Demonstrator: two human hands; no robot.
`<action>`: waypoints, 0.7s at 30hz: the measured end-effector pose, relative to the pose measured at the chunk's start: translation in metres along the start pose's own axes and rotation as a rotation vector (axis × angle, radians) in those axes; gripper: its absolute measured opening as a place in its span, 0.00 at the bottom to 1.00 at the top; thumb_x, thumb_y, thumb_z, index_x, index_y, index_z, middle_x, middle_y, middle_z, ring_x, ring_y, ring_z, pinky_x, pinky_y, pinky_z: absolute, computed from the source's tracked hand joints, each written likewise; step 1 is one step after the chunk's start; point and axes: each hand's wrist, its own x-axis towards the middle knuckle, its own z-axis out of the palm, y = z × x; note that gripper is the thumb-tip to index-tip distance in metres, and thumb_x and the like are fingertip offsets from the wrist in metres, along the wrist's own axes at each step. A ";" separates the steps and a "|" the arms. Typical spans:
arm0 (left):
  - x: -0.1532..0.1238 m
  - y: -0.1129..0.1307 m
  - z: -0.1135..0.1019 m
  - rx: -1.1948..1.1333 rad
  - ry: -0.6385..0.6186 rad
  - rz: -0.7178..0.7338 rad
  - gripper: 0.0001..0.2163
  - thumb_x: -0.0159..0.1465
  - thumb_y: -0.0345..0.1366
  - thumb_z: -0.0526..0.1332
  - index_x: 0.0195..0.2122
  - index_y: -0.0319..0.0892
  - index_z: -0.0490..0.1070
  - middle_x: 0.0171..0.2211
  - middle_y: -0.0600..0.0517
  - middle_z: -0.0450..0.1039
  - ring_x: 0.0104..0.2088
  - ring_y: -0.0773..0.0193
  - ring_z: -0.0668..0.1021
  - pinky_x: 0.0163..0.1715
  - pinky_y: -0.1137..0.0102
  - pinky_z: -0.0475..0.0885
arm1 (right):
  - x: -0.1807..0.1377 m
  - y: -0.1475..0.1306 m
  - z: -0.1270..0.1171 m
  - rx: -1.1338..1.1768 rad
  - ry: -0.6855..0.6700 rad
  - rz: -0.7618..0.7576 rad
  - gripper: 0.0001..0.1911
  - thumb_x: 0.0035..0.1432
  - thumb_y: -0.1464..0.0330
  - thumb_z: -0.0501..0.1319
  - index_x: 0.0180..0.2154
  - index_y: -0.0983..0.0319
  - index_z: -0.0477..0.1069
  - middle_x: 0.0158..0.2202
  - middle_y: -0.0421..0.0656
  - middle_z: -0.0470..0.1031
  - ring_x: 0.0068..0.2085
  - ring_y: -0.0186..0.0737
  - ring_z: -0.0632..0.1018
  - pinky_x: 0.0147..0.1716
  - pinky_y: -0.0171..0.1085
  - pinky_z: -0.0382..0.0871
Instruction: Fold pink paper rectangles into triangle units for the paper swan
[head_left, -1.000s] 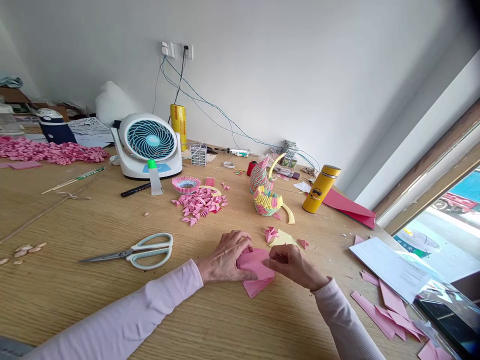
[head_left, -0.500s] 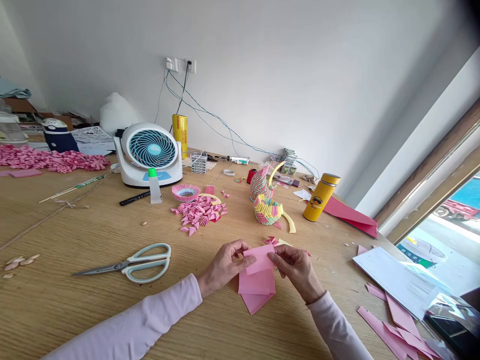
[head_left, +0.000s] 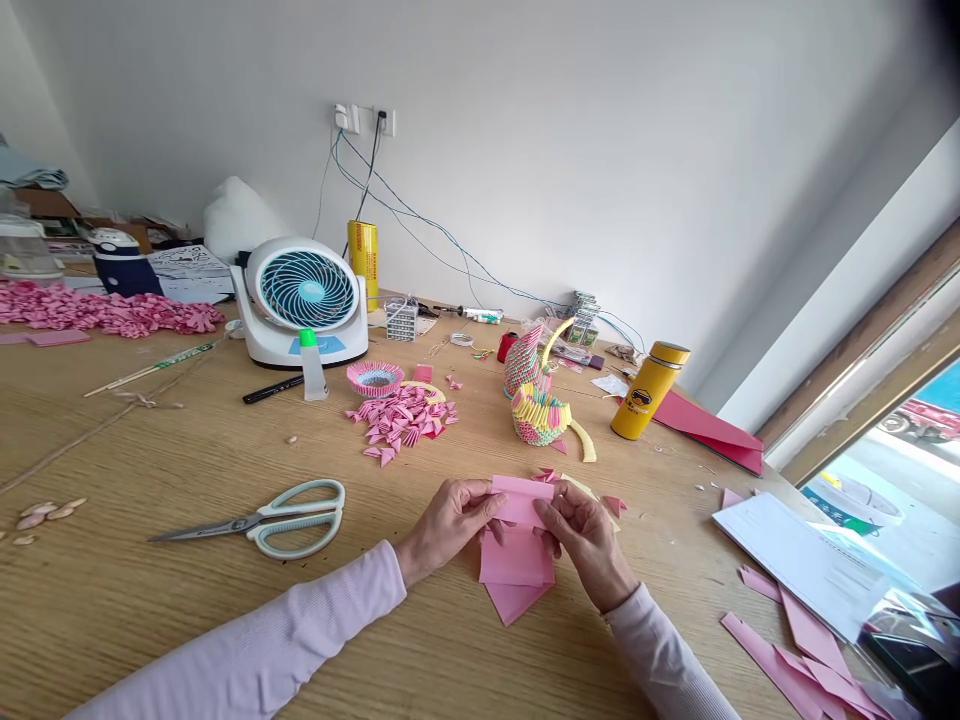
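Note:
Between my two hands is a small pink paper (head_left: 519, 508), with a crease running across near its top edge. My left hand (head_left: 457, 522) pinches its left side, thumb on the front. On the right side, my right hand (head_left: 589, 535) grips it between thumb and fingers. Just below, more pink paper sheets (head_left: 517, 570) lie on the table, partly hidden by the held piece and my fingers. To the left of my left hand rest the scissors (head_left: 277, 520), their handles spread. Behind my hands are a few folded pink pieces (head_left: 613, 505).
A pile of folded pink pieces (head_left: 405, 420) lies beyond, beside a fan (head_left: 307, 300) and a glue bottle (head_left: 313, 365). Woven paper models (head_left: 538, 415) stand at centre, a yellow flask (head_left: 649, 390) to their right. Pink strips (head_left: 806, 670) and white sheets (head_left: 795, 560) lie at the right.
The held paper now shows a crease across its upper part. My right hand has turned and my thumbs press on its front. The view has shifted slightly.

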 end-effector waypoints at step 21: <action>0.000 0.004 -0.002 -0.416 0.009 -0.146 0.13 0.60 0.43 0.62 0.32 0.36 0.70 0.30 0.45 0.78 0.29 0.61 0.79 0.29 0.71 0.69 | -0.001 -0.006 0.003 0.328 -0.029 0.184 0.09 0.48 0.66 0.60 0.32 0.63 0.72 0.21 0.40 0.71 0.21 0.35 0.71 0.18 0.31 0.62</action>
